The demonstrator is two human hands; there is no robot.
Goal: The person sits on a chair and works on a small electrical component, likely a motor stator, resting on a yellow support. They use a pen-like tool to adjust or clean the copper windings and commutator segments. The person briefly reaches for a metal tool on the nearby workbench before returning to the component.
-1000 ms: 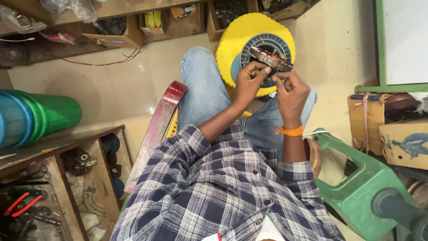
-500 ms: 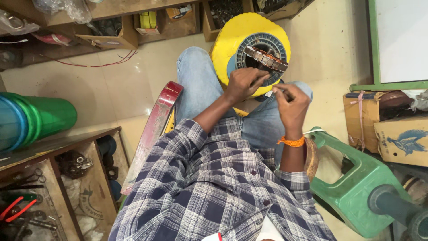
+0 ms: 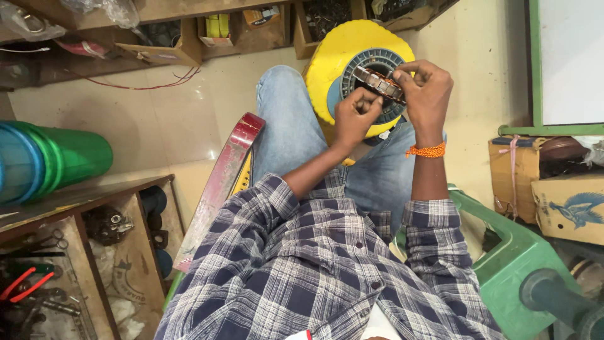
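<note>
A seated person in a plaid shirt (image 3: 314, 264) grips a small metal motor part (image 3: 379, 84) with both hands at the upper centre of the frame, above a yellow fan body (image 3: 333, 63) resting on the knees. The left hand (image 3: 353, 116) is fisted on the part's near end, while the right hand (image 3: 428, 88), an orange thread at its wrist, pinches the far end; a green plastic chair (image 3: 509, 264) stands at lower right

Checked shirt (image 3: 314, 271), blue, white and dark squares, sleeves rolled up near elbows. Small buttons down front. Light blue jeans (image 3: 289, 132) below hands. Orange thread band (image 3: 426, 150) on wrist just behind right hand (image 3: 425, 91). Left hand (image 3: 353, 116) bare.
</note>
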